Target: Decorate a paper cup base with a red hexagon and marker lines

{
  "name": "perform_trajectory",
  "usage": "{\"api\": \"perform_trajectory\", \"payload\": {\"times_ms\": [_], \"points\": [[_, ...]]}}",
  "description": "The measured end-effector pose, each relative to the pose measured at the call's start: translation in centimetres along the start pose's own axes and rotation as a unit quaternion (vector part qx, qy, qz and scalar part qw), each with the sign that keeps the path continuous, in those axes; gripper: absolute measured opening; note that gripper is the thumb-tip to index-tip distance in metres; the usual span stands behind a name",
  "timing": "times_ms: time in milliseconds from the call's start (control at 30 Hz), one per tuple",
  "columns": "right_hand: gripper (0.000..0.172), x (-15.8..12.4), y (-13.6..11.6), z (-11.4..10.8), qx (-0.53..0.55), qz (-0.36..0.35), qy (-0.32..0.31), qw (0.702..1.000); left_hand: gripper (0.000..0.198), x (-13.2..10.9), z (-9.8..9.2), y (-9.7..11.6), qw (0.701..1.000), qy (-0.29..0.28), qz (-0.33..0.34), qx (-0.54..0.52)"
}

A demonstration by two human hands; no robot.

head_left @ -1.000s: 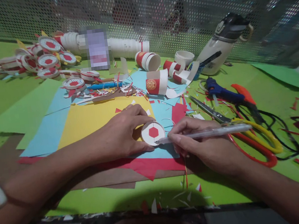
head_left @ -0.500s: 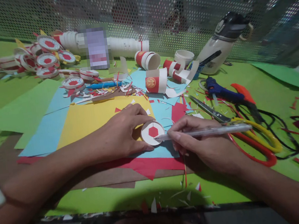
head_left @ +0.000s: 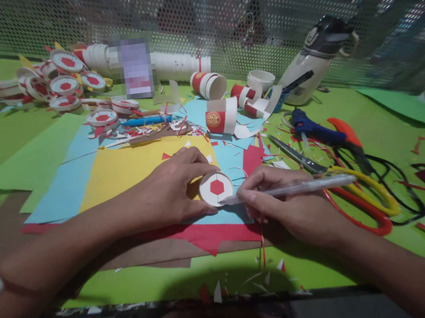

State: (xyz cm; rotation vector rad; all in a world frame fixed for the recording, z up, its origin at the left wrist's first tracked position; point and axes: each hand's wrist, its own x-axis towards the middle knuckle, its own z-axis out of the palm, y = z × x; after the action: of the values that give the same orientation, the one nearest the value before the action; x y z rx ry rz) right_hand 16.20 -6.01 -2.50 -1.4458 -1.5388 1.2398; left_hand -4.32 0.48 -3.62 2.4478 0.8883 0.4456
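Observation:
A small white round cup base with a red hexagon [head_left: 216,188] lies upside down on blue paper over a red sheet. My left hand [head_left: 173,187] curls round its left side and pins it down with thumb and fingers. My right hand [head_left: 280,202] grips a clear pen [head_left: 297,187] that lies nearly level, its tip touching the disc's lower right edge.
Yellow, blue, green and red paper sheets [head_left: 128,169] overlap on the green table. Red-and-yellow scissors [head_left: 360,197], a blue glue gun [head_left: 318,133], a bottle [head_left: 312,61], cut paper cups [head_left: 223,116], a cup stack [head_left: 170,66] and a pile of finished discs [head_left: 56,85] surround the hands.
Almost nothing has changed: both hands keep their grip, and the pen tip has only crept slightly along the disc's edge.

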Motion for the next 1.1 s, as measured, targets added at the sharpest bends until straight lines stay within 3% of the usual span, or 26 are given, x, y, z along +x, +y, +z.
{"api": "perform_trajectory", "payload": {"times_ms": [267, 1100], "points": [[0.013, -0.04, 0.09, 0.15, 0.009, -0.005, 0.016, 1.000, 0.039, -0.08, -0.06, 0.11, 1.000, 0.000, 0.001, 0.006], [0.011, 0.04, -0.44, -0.05, -0.064, 0.014, -0.025, 0.998, 0.031, -0.39, -0.09, 0.55, 0.999, 0.012, 0.031, 0.026]]}}
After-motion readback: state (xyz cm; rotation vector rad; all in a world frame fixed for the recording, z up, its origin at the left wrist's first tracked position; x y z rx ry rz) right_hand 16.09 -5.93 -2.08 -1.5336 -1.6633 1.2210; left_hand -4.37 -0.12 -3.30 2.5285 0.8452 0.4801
